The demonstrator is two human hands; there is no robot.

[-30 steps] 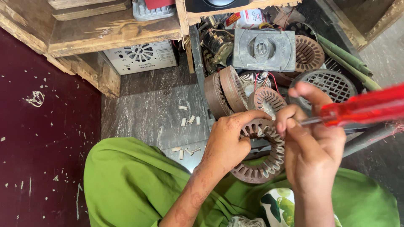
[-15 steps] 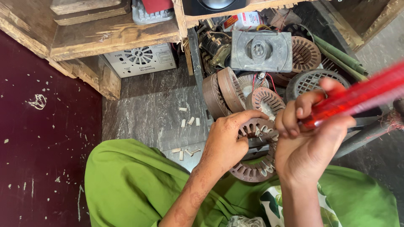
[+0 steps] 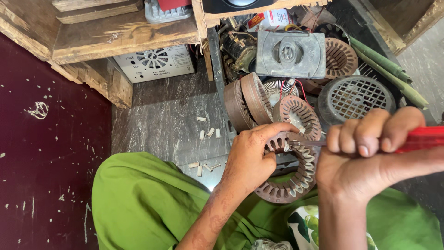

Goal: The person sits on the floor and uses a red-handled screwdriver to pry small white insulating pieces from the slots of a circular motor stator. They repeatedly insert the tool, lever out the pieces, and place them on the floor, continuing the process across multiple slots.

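My left hand point(image 3: 252, 155) grips the rim of a brown ring-shaped motor stator point(image 3: 296, 183) that rests on my lap over green cloth. Its slots hold pale insulation strips. My right hand point(image 3: 370, 157) is closed in a fist around the red handle of a screwdriver point(image 3: 423, 138). The thin metal shaft runs left from the fist, and its tip meets the stator's upper rim beside my left fingers.
Several more stators point(image 3: 296, 113), a grey metal housing point(image 3: 290, 54) and a round grille point(image 3: 352, 98) are piled behind. A white vented box point(image 3: 155, 62) sits under a wooden bench point(image 3: 115, 34). Small pale strips point(image 3: 208, 133) litter the grey stone floor.
My right hand has turned and dropped, so the red screwdriver handle now lies nearly level instead of slanting up to the right. My left hand stays on the stator.
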